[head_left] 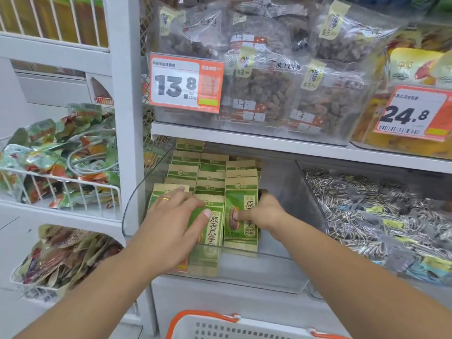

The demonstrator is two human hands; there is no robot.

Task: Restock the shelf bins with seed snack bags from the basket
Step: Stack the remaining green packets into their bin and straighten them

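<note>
Seed snack bags (215,192): flat pouches, kraft-brown at top and bottom with a green middle panel, dark vertical characters and a striped-seed picture on the front. They stand upright in three rows inside a clear shelf bin (137,199) on the lower shelf, long axis vertical, printed faces toward the aisle, each row running back under the shelf above.

Front bag, right row (241,216): upright, face forward, base behind the bin's front lip. The right hand (263,214) grips it, thumb pressed on the seed picture, fingers curled behind its right edge.

Front bag, middle row (211,231): upright, leaning slightly forward, partly covered by the left hand (176,221). That hand lies flat over the middle and left front bags, fingers straight and spread, thumb tip on the green panel; a gold ring (165,199) sits on one finger.

Basket (232,326): white, perforated, with orange handles, at the bottom edge below the bin; its contents are out of view.

Neighbouring stock: loose striped seed packs (367,211) in the bin to the right; clear bags of dried fruit (269,89) above, with price tags (186,83) reading 13.8 and 24.8; wire racks of foil snack packs (61,152) at left.
</note>
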